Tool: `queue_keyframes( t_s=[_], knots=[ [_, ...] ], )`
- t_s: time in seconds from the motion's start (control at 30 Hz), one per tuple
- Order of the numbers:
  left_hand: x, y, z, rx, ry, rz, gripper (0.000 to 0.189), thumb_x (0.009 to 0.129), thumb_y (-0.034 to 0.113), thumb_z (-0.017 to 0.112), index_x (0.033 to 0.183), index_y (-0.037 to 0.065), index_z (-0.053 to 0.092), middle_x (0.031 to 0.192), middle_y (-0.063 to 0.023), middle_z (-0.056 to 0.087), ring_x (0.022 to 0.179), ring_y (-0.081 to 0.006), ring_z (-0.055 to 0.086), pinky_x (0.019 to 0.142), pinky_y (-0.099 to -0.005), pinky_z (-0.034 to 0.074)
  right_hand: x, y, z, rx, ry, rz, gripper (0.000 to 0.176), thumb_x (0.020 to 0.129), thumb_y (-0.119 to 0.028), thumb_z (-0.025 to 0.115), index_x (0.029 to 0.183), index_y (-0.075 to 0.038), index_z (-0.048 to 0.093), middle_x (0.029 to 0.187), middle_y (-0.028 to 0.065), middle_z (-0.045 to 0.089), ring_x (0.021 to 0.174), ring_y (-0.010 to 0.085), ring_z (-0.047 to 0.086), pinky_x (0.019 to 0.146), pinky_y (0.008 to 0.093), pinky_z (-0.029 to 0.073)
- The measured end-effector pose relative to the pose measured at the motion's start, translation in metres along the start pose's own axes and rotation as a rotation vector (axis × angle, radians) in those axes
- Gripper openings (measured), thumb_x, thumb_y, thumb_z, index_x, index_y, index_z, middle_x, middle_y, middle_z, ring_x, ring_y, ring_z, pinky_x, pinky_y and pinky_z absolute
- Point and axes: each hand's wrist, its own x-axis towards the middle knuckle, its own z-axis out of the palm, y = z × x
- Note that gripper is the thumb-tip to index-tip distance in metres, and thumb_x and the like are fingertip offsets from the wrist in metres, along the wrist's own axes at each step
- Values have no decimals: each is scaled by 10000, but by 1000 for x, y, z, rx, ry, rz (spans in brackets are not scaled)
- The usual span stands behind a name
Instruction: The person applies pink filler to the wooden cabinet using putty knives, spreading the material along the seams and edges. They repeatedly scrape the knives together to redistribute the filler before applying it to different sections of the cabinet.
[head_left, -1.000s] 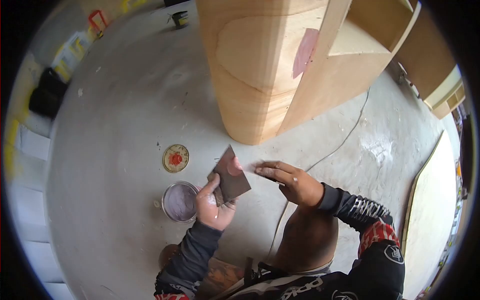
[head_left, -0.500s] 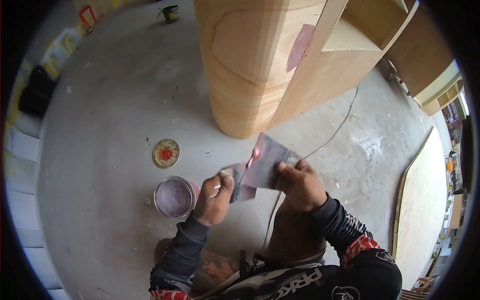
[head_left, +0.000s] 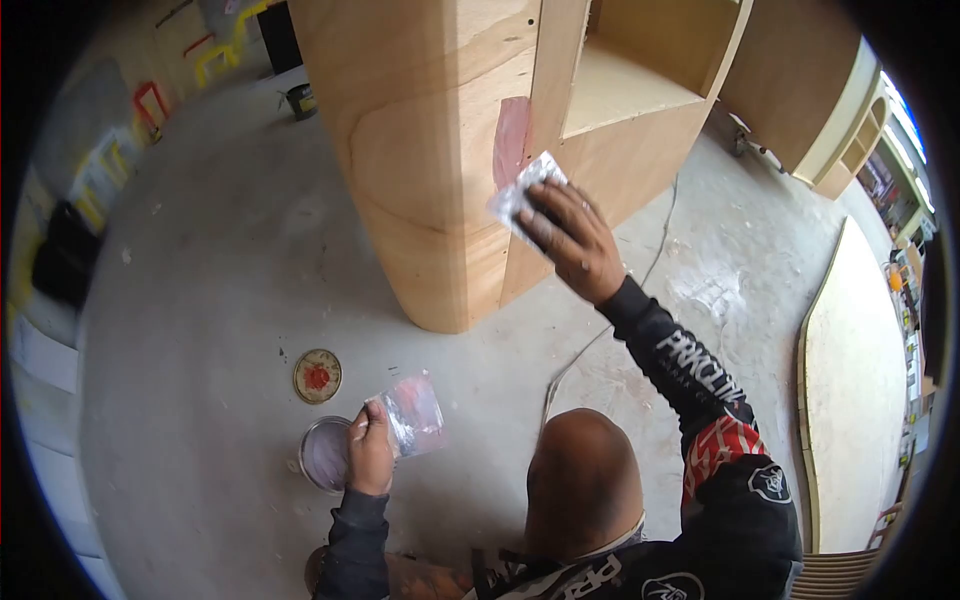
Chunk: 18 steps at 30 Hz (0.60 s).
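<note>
Right hand (head_left: 578, 238) closed on flat scraper (head_left: 522, 196).

Can't see the top of the plywood cabinet (head_left: 400, 200), cut off above, or the right rim of the tin (head_left: 304, 465), hidden behind the left hand (head_left: 371, 458).

A workshop, with an unfinished plywood cabinet (head_left: 400, 150), filler tin (head_left: 326, 455) and smeared concrete floor (head_left: 220, 300).
</note>
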Motion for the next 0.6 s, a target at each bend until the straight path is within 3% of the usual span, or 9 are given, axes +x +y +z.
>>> queue_keyframes(
  t_s=[0.1, 0.4, 0.6],
  knots=[
    [-3, -2, 0, -22, 7, -30, 398, 1032, 391, 468, 803, 70, 521, 751, 92, 375, 706, -39, 312, 620, -222, 289, 12, 30, 15, -119, 78, 48, 477, 821, -45, 657, 1282, -155, 603, 1336, 101, 563, 1258, 312, 517, 1059, 449, 396],
    [-4, -4, -1, -61, -11, -37, 461, 1033, 398, 458, 1095, -28, 623, 966, -12, 611, 902, -85, 520, 847, -251, 428, 50, 64, 40, -222, 98, 38, 560, 810, 13, 606, 1324, -205, 557, 1380, 35, 531, 1304, 269, 471, 1111, 449, 347],
    [1, -9, -10, -25, -59, -77, 437, 1034, 385, 462, 1084, -22, 612, 978, -9, 593, 910, -90, 518, 855, -261, 431, 8, 57, 60, -190, -7, 153, 599, 817, 30, 557, 1354, -235, 530, 1423, 24, 494, 1335, 259, 442, 1137, 470, 298]
  ],
)
